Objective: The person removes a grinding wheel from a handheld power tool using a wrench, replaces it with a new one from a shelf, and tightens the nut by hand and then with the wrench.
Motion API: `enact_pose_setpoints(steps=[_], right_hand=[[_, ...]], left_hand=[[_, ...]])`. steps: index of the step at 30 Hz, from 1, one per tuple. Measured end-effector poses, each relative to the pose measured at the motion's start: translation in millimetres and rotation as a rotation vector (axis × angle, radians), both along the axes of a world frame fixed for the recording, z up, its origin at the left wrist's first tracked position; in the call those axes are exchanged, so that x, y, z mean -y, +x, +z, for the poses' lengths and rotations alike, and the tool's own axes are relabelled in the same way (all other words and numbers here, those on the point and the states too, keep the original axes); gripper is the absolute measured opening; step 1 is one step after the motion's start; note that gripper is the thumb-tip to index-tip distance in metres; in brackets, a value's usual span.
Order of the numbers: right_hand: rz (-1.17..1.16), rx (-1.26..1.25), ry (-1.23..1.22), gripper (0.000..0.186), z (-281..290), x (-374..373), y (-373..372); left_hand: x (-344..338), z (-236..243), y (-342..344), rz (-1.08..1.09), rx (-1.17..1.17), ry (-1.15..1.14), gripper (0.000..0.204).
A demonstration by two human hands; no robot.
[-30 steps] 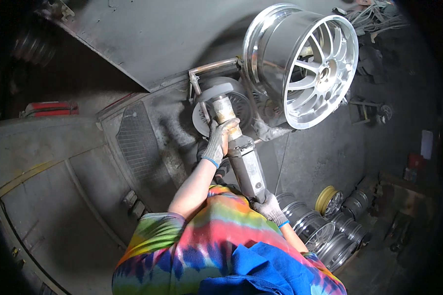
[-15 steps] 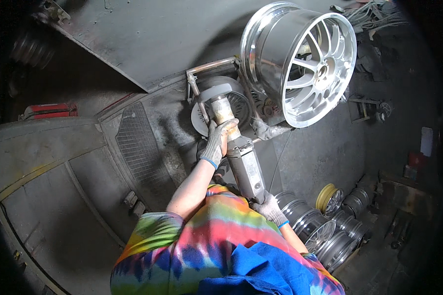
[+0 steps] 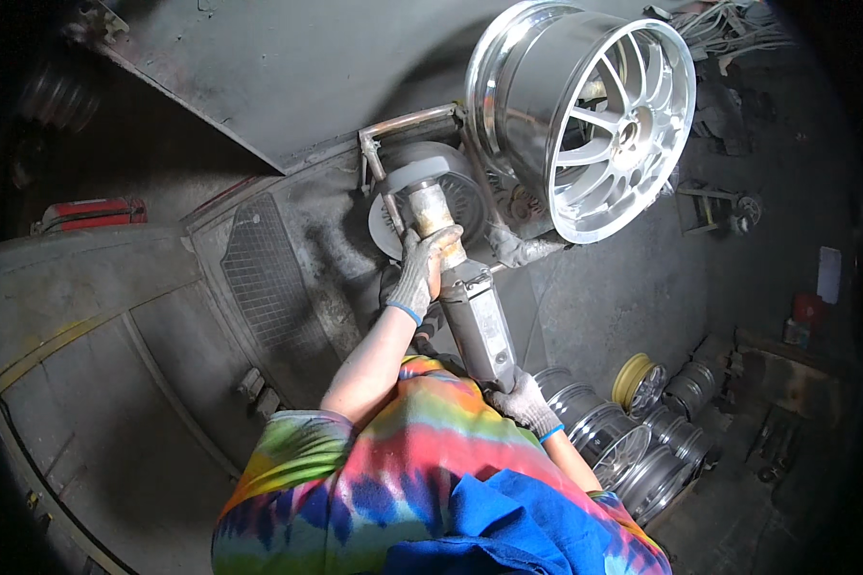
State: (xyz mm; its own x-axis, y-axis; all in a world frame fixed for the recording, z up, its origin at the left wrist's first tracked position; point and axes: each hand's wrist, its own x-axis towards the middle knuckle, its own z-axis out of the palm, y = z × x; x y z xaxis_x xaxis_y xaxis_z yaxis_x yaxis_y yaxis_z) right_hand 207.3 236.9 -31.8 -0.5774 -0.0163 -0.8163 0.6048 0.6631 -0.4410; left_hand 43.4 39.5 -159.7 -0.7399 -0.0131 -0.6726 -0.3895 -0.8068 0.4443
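Both my hands wear whitish knit gloves with blue cuffs and hold a long, boxy handheld grinder [image 3: 479,326]. My left hand [image 3: 422,264] is closed round its pale, stained neck. My right hand [image 3: 525,401] grips the near end, close to my body. At the tool's far end sits a thick grey wheel [image 3: 418,172], pointing away from me. A shiny multi-spoke car wheel rim [image 3: 523,105] rests at the upper right on a metal pipe frame [image 3: 422,123]. The grey wheel stays apart from the rim, to its left.
Below the frame lies a pale round spoked wheel [image 3: 385,230]. Several rims [image 3: 585,417], with a yellow one [image 3: 633,379] among them, are piled at the lower right. A metal panel [image 3: 259,77] stands behind. A red case [image 3: 94,214] sits at left, beside a grey duct-like housing [image 3: 86,287].
The view has shifted slightly, and the grinder's far end sits a touch farther up and left. Both hands keep the same hold; the rim stays on the frame.
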Motion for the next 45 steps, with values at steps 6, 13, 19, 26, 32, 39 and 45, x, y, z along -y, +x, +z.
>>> enact_pose_setpoints(steps=[6, 13, 19, 26, 32, 39, 45], right_hand=[[-0.024, 0.02, -0.025, 0.053, -4, -4, 3], [0.102, -0.012, 0.095, 0.053, -13, -10, 1], [0.075, -0.134, 0.044, 0.058, -45, -26, 19], [-0.059, -0.287, 0.014, 0.072, -57, -18, 31], [-0.058, -0.202, 0.087, 0.069, -47, -8, 20], [0.055, -0.221, 0.115, 0.07, -42, -13, 14], [0.019, -0.166, 0.08, 0.068, -34, -6, 10]], left_hand=[[2, 8, -1, -0.018, -0.003, 0.014, 0.059], [7, 5, -2, -0.059, -0.026, 0.108, 0.036], [7, 13, -17, -0.057, 0.048, 0.124, 0.036], [7, -12, -24, -0.104, 0.012, 0.122, 0.031], [5, -12, -27, -0.088, 0.022, -0.013, 0.033], [12, -5, -23, -0.061, 0.017, 0.077, 0.031], [9, -10, -23, -0.072, 0.021, 0.095, 0.03]])
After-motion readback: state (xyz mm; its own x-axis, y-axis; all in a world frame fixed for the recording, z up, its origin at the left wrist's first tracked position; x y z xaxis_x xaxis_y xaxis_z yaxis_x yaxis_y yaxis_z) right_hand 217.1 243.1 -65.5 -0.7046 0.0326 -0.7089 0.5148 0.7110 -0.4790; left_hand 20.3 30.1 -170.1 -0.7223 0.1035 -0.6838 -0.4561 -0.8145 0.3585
